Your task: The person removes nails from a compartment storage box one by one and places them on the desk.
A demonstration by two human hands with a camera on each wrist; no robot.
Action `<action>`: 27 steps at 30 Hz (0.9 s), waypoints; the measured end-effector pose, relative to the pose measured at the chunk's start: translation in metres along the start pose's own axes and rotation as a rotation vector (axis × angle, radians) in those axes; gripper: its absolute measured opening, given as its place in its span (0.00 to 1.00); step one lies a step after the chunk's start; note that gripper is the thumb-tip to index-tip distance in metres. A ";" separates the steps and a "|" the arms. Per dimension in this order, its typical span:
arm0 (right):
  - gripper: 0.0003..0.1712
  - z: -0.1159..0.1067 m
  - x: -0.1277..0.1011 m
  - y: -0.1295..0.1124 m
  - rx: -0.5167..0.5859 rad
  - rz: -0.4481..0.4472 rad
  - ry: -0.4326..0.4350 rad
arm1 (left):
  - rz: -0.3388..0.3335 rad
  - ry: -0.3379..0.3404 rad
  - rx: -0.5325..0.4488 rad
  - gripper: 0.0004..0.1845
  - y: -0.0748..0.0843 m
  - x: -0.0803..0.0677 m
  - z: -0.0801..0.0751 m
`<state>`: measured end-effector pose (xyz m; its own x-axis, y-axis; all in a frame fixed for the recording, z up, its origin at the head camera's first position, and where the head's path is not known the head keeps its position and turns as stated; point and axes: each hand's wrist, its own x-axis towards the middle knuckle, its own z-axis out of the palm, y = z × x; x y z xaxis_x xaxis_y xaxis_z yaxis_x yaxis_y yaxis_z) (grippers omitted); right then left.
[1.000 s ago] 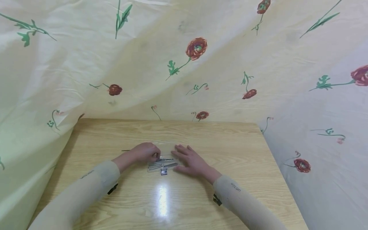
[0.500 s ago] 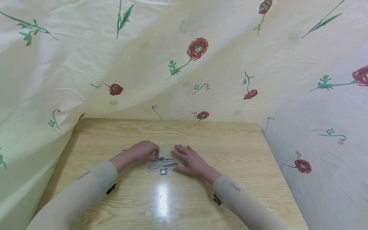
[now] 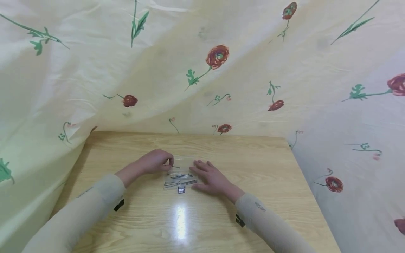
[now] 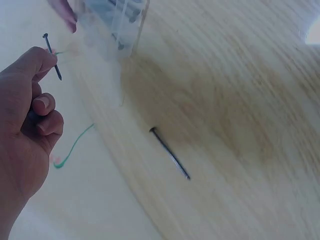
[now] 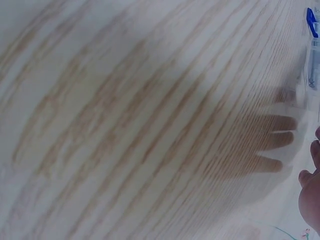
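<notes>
My left hand [image 3: 155, 161] pinches a nail [image 4: 52, 56] between thumb and forefinger, raised over the back part of a clear plastic box [image 3: 171, 188]. More nails [image 3: 181, 175] lie in the box's compartments. A blue-and-white label [image 3: 181, 189] marks its front edge. On the box's right side rests my right hand [image 3: 211, 178], fingers spread and fairly straight; only its fingertips [image 5: 306, 178] come into the right wrist view. One loose nail [image 4: 170, 153] lies on the table below my left hand in the left wrist view; in the head view the left arm hides it.
The box's transparent lid [image 3: 185, 160] lies folded back behind its compartments. All of this is on a wood-grain table [image 3: 246, 158]. A flower-patterned cloth [image 3: 152, 70] hangs behind the table and along both sides.
My left hand has drawn up out of the box's compartments, slightly back and left, with a nail now showing at its fingertips. The right hand has stayed in place.
</notes>
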<state>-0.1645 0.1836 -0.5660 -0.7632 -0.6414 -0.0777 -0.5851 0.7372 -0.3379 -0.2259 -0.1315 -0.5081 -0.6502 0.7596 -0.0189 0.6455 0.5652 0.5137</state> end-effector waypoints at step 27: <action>0.46 0.003 0.001 0.000 0.012 -0.016 0.009 | -0.146 0.150 0.054 0.03 -0.067 -0.092 0.007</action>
<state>-0.1643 0.1827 -0.5691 -0.7561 -0.6514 -0.0634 -0.5942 0.7239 -0.3504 -0.2064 -0.2367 -0.5463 -0.7883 0.6140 0.0401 0.5577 0.6855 0.4681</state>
